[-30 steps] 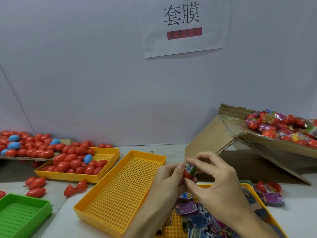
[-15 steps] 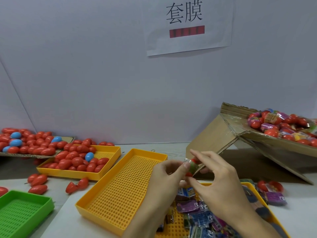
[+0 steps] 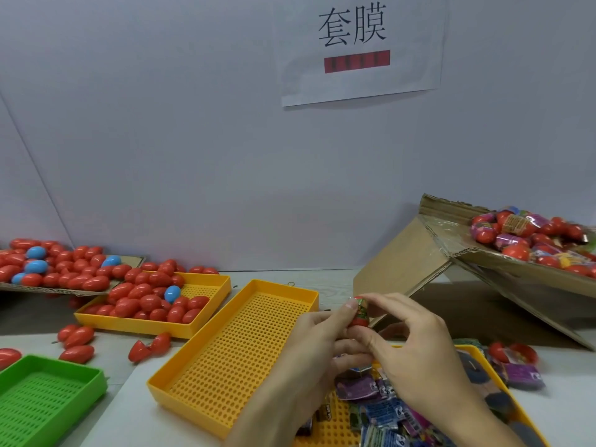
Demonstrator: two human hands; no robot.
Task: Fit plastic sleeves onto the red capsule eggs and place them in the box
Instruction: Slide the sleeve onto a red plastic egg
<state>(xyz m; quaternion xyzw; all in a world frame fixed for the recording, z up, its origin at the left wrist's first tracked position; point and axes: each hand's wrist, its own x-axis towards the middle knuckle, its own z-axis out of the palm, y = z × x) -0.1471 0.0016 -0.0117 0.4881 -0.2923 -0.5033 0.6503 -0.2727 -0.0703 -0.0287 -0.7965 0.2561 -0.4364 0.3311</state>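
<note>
Left hand [image 3: 317, 333] and right hand [image 3: 416, 346] both pinch one red capsule egg [image 3: 360, 312], its printed plastic sleeve [image 3: 362, 309] already around it, held just right of the empty yellow tray [image 3: 238, 356]. Cardboard box [image 3: 503, 262], holding sleeved eggs, sits farther right of that tray.

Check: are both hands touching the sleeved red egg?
Touching. Head view: the left hand and right hand both pinch the sleeved red egg with their fingertips.

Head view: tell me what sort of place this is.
Probably a hand-packing workstation: a printed sign on the partition, yellow trays of loose red eggs, and a cardboard box of sleeved ones.
</note>
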